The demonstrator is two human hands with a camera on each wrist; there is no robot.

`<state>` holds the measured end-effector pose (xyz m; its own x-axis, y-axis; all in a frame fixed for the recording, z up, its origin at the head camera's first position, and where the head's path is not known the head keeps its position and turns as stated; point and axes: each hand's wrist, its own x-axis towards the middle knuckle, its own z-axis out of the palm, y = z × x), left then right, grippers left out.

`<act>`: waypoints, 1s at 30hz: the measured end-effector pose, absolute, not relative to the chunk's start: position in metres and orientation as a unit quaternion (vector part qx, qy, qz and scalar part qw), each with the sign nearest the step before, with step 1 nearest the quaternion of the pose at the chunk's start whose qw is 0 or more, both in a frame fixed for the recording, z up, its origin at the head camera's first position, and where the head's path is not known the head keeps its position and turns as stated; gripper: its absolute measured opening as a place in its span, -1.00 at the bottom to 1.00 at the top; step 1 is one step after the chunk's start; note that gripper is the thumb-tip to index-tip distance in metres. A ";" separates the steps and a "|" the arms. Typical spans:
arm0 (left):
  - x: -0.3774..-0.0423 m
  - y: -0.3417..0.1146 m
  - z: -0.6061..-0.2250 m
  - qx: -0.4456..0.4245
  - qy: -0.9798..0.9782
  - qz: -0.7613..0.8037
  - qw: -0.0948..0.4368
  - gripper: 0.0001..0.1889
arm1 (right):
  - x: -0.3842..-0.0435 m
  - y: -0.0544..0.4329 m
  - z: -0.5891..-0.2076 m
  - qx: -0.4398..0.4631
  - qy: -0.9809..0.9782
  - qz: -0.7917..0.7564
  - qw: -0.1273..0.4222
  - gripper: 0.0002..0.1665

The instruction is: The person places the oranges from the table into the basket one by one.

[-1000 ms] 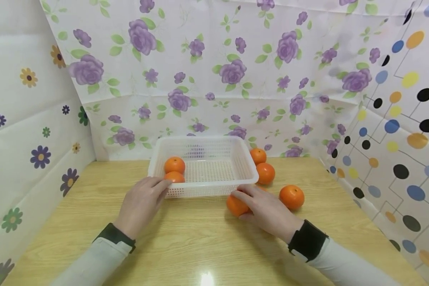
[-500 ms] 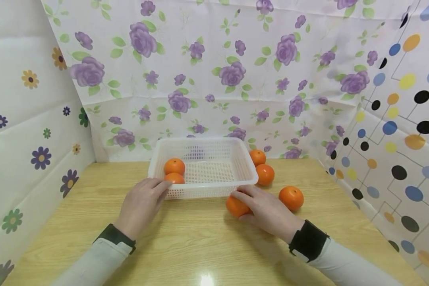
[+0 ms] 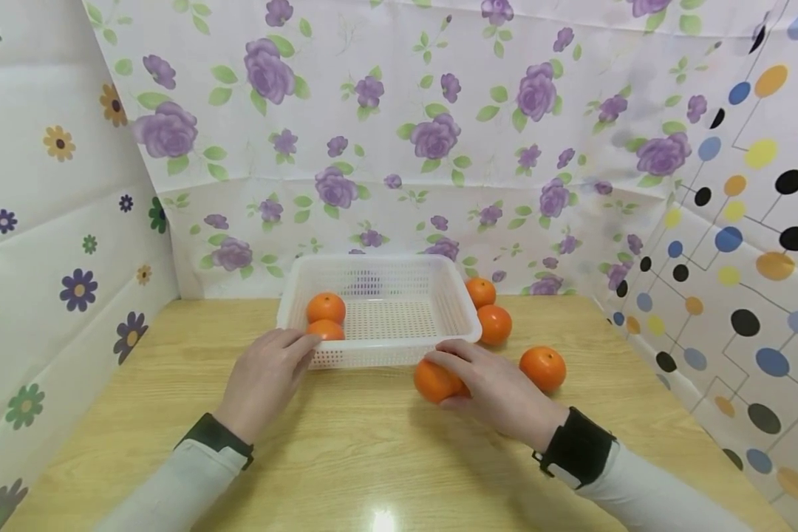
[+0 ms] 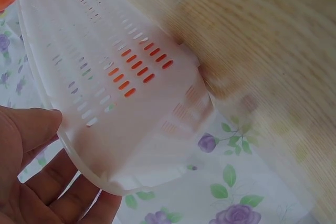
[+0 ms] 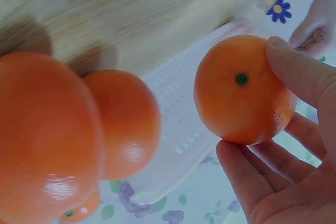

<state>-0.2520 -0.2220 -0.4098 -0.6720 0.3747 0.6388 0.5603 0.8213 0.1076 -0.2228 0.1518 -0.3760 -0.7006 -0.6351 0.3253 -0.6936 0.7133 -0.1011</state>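
Observation:
My left hand [image 3: 266,373] grips the near left rim of a white perforated plastic basket [image 3: 389,344]; in the left wrist view, the thumb and the curled fingers sit on either side of that rim. Two oranges lie inside at its left end, a rear one [image 3: 326,308] and a front one [image 3: 326,330]. Just before the basket's near right corner, my right hand [image 3: 495,388] holds an orange [image 5: 241,93] between thumb and fingers, its green stem mark showing in the right wrist view. Another orange [image 3: 462,387] is mostly hidden under that hand.
Right of the basket, two oranges stand against its side, a far one [image 3: 481,292] and a nearer one [image 3: 495,324]. A further orange [image 3: 542,369] lies beyond the right hand. Patterned cloth [image 3: 386,148] walls the wooden table [image 3: 332,458] at the back and sides.
The held orange has shifted slightly left in the right hand, showing part of another orange behind it. The left hand and the basket stay where they were.

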 end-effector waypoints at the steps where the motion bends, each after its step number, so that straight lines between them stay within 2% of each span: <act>1: -0.252 -0.222 -0.410 -0.258 -0.903 -0.149 0.310 -0.65 | -0.222 0.151 -0.374 0.362 -0.916 0.112 0.132 -0.18; 6: -0.251 -0.223 -0.410 -0.254 -0.904 -0.148 0.311 -0.66 | -0.224 0.145 -0.361 0.368 -0.913 0.124 0.125 -0.19; 14: -0.252 -0.224 -0.410 -0.255 -0.903 -0.149 0.313 -0.67 | -0.234 0.130 -0.338 0.384 -0.901 0.135 0.151 -0.17; 30: -0.252 -0.224 -0.409 -0.257 -0.904 -0.138 0.311 -0.66 | -0.264 0.102 -0.321 0.361 -0.909 0.166 0.123 -0.22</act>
